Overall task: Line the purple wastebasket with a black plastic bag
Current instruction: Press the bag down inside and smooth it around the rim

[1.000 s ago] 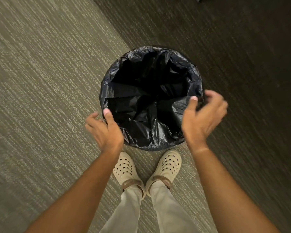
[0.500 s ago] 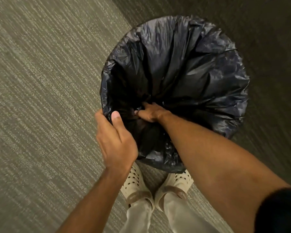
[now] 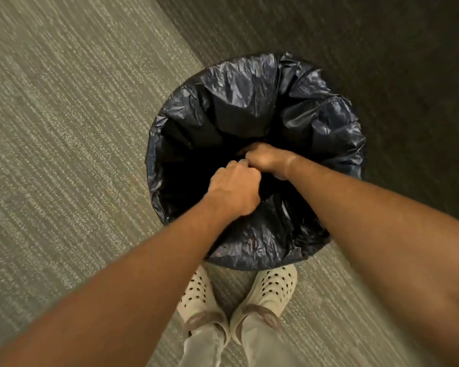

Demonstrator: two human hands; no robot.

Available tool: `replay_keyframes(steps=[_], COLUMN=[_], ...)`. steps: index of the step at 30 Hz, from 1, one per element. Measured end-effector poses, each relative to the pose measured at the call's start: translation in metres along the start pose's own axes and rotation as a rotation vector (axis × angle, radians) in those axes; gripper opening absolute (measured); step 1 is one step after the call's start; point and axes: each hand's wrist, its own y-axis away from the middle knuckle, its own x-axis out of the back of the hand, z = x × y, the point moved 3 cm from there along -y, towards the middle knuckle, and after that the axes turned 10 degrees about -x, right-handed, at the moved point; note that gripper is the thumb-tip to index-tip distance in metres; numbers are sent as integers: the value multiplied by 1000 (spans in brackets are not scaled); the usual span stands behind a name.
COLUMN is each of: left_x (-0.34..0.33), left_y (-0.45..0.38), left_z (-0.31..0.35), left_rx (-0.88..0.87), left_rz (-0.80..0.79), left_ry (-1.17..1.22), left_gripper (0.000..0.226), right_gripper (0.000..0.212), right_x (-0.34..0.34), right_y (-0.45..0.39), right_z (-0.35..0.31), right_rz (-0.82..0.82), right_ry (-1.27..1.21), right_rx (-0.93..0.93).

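Both hands met at the centre of the frame inside the black bag (image 3: 252,102): the left hand (image 3: 233,189) curled into a fist, the right hand (image 3: 266,160) curled too (whether either pinched plastic was unclear). The bag hid the wastebasket.

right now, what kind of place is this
Probably an office or similar commercial interior, though only the floor shows. The carpet is low-pile and striped, laid in two tones like commercial tiles, and a small bin lined with a black bag stands on it.
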Motion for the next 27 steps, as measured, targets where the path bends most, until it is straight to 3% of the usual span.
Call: replay_keyframes(steps=[3, 6, 8, 12, 15, 17, 19, 23, 25, 27], left_x=[-29, -56, -58, -27, -10, -6, -5, -13, -27, -40], left_y=[-23, -13, -7, -19, -38, -45, -47, -34, -23, -14], left_z=[-35, -53, -53, -45, -55, -64, -66, -49, -44, -46], left_rx=[36, 73, 48, 48, 160, 232, 230, 45, -17, 26], left_rz=[-350, -564, -505, -42, 4, -23, -44, -34, -246, -479], left_ry=[-266, -297, -283, -103, 67, 73, -6, -303, -444, -495], left_gripper=[54, 58, 53, 43, 60, 63, 61, 68, 76, 74], right_gripper=[37, 46, 47, 55, 72, 70, 65, 47, 47, 50], right_x=[12, 25, 20, -9, -29, -34, -30, -11, 7, 25], right_y=[-7, -8, 0, 23, 27, 28, 30, 25, 16, 6], right_z=[5, 8, 8, 12, 35, 49, 49, 23, 13, 10], right_rz=[53, 172, 185, 151, -77, -231, -281, -110, -44, 42], right_ry=[-68, -39, 139, 821, 1206, 1270, 1167, 663, 306, 29], right_rx=[-66, -63, 3, 176, 129, 25, -20, 63, 31, -9])
